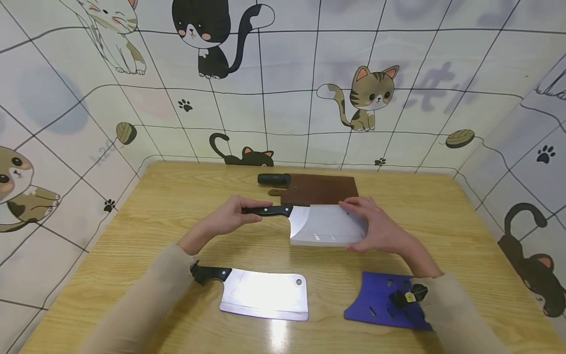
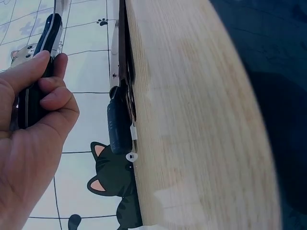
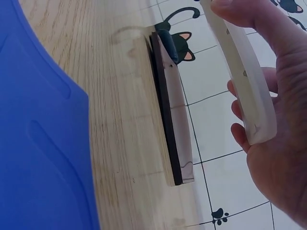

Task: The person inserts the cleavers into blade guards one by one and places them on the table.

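A cleaver is raised over the middle of the table, level from left to right. My left hand (image 1: 223,216) grips its black riveted handle (image 1: 276,211); in the left wrist view the fingers curl round that handle (image 2: 32,108). A whitish translucent blade cover (image 1: 331,228) sits over most of the blade, with bare steel (image 1: 298,216) showing beside the handle. My right hand (image 1: 382,230) holds the cover's far end between thumb and fingers. Its narrow edge (image 3: 247,81) faces the right wrist camera. The blade inside is only faintly visible.
A second cleaver (image 1: 265,295) lies uncovered in front, its handle partly behind the left wrist. The blue slotted blade cover (image 1: 373,297) lies front right, partly under the right sleeve. Behind, a dark-handled knife rests in a brown sheath (image 1: 327,188). Cat-patterned cloth (image 1: 287,113) surrounds the wooden table (image 1: 185,182).
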The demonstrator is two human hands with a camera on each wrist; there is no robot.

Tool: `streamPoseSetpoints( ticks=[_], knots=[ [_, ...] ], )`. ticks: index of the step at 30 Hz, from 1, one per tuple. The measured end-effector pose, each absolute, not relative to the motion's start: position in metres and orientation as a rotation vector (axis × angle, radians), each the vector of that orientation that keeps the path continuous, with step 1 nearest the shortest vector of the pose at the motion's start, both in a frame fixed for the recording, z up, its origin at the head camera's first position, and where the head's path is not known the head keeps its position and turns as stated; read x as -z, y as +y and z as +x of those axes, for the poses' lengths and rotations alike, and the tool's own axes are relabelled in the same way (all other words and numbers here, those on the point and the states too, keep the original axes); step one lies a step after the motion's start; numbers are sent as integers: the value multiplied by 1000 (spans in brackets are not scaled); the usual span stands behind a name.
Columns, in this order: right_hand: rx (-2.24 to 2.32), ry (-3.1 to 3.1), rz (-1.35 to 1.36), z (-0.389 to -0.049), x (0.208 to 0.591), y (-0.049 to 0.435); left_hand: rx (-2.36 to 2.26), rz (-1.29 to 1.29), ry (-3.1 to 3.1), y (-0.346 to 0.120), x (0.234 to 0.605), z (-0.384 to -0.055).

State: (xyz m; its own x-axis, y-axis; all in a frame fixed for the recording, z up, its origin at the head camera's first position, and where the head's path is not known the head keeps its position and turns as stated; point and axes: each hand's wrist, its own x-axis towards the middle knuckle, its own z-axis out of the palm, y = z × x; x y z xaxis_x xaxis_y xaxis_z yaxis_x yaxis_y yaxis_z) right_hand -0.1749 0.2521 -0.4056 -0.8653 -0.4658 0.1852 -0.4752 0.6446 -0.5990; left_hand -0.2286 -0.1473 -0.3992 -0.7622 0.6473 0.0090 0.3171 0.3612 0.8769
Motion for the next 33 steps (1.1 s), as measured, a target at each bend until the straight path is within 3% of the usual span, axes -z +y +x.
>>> streamPoseSetpoints(
  ticks=[33],
  knots=[
    [-828,-2972,817,-183,439,240,-1240,731,2405,-165,437,-237]
  ],
)
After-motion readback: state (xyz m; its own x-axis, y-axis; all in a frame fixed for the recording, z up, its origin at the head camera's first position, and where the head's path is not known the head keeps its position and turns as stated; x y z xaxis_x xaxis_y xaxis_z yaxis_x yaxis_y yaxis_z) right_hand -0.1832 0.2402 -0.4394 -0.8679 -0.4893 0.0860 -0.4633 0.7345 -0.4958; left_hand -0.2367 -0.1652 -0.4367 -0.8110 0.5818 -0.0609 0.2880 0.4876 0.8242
